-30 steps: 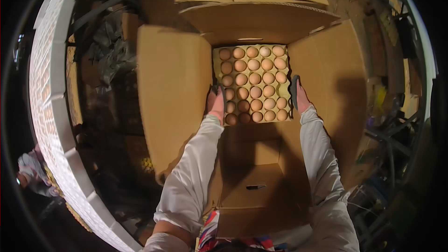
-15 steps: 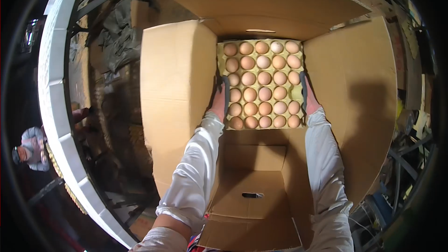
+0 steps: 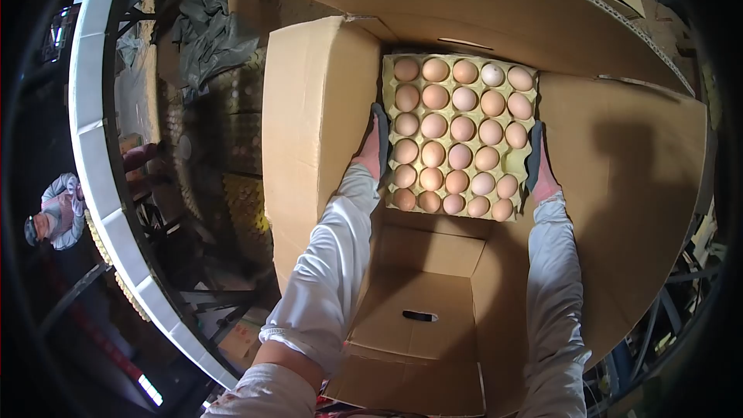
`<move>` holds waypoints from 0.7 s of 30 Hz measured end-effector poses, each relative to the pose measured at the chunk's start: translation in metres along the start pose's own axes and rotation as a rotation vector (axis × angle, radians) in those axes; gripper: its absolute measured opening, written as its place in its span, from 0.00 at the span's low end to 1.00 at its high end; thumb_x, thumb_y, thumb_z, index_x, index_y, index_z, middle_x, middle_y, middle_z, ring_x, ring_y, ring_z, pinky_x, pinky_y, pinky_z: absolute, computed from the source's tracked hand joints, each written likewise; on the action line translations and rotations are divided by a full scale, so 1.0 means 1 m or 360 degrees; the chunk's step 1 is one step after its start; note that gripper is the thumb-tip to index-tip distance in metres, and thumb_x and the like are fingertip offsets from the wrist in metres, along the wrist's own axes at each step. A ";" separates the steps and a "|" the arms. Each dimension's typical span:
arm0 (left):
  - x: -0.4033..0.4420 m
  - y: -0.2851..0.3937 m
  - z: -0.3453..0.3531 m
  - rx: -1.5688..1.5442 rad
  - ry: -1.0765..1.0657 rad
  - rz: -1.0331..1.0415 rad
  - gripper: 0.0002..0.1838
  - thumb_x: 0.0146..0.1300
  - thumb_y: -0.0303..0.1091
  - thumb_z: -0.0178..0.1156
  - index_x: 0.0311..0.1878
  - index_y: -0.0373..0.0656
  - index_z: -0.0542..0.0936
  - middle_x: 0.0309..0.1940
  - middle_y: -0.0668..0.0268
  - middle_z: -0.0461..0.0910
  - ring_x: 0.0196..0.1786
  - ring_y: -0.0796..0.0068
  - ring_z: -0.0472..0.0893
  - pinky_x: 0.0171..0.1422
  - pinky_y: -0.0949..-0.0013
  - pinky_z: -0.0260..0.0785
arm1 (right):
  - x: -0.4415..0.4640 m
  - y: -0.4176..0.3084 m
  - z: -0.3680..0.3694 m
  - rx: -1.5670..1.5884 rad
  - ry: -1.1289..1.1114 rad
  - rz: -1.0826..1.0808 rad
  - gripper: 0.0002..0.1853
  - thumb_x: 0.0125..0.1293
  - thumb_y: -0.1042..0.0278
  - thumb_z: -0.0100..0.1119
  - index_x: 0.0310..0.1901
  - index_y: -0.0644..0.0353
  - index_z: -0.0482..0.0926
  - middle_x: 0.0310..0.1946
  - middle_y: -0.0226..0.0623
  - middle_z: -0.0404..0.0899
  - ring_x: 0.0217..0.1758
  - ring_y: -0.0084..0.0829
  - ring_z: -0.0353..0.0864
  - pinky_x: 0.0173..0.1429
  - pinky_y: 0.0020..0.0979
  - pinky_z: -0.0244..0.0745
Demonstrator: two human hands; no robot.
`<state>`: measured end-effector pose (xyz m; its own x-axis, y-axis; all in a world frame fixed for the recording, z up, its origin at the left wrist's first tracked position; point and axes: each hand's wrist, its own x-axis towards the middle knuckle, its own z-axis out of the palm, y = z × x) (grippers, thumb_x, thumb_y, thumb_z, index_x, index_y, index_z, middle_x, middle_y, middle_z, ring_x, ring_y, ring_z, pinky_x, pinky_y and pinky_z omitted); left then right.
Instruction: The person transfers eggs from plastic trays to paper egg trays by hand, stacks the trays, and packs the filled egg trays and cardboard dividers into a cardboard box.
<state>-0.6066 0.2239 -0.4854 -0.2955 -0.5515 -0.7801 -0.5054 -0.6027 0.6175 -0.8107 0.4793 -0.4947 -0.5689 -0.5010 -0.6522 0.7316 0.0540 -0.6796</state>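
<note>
A pulp tray (image 3: 515,160) filled with brown eggs (image 3: 462,128) lies in the far part of an open cardboard box (image 3: 418,294). One cup near its right edge holds no egg. Gloved in pink and dark grey, my left hand (image 3: 374,143) presses against the tray's left edge, between it and the box wall. On the opposite edge my right hand (image 3: 541,162), in a similar glove, grips the tray. The fingers of both hands point away from me, and their undersides are hidden. The near part of the box shows its bottom and a slot.
A long white slatted surface (image 3: 101,170) curves along the left. Beyond it is another person (image 3: 58,213) in a cap. Dark plastic sheeting (image 3: 213,27) and stacked egg trays (image 3: 246,201) lie left of the box. Raised box flaps (image 3: 302,108) surround the opening.
The box and tray appear larger and further right as the view has shifted. Both hands remain at the tray's sides. The other person's arms are now raised nearer the head.
</note>
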 end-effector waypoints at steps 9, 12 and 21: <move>0.017 -0.005 0.007 0.0149 0.0050 0.0410 0.31 0.74 0.53 0.39 0.69 0.40 0.64 0.64 0.64 0.69 0.63 0.69 0.68 0.66 0.69 0.59 | -0.001 0.001 0.013 -0.0028 0.0048 -0.0154 0.32 0.73 0.43 0.41 0.71 0.55 0.58 0.68 0.30 0.62 0.69 0.28 0.63 0.70 0.31 0.62; 0.017 -0.022 0.013 -0.0328 -0.0092 0.0256 0.31 0.74 0.54 0.40 0.70 0.42 0.64 0.65 0.65 0.68 0.65 0.67 0.66 0.69 0.68 0.57 | 0.014 0.002 0.002 -0.0051 0.0002 -0.0165 0.30 0.75 0.45 0.38 0.70 0.56 0.59 0.64 0.33 0.66 0.64 0.30 0.67 0.67 0.32 0.67; -0.039 -0.016 -0.007 -0.0678 -0.0450 0.0196 0.27 0.74 0.50 0.42 0.65 0.40 0.69 0.59 0.58 0.74 0.62 0.64 0.71 0.67 0.68 0.60 | -0.058 -0.015 0.035 -0.0090 -0.0054 -0.0301 0.26 0.77 0.50 0.35 0.68 0.57 0.61 0.63 0.34 0.67 0.63 0.29 0.67 0.66 0.32 0.66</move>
<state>-0.5809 0.2512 -0.4639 -0.5687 -0.4914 -0.6596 -0.0960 -0.7568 0.6466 -0.7756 0.4774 -0.4352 -0.6802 -0.5358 -0.5002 0.5901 0.0045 -0.8073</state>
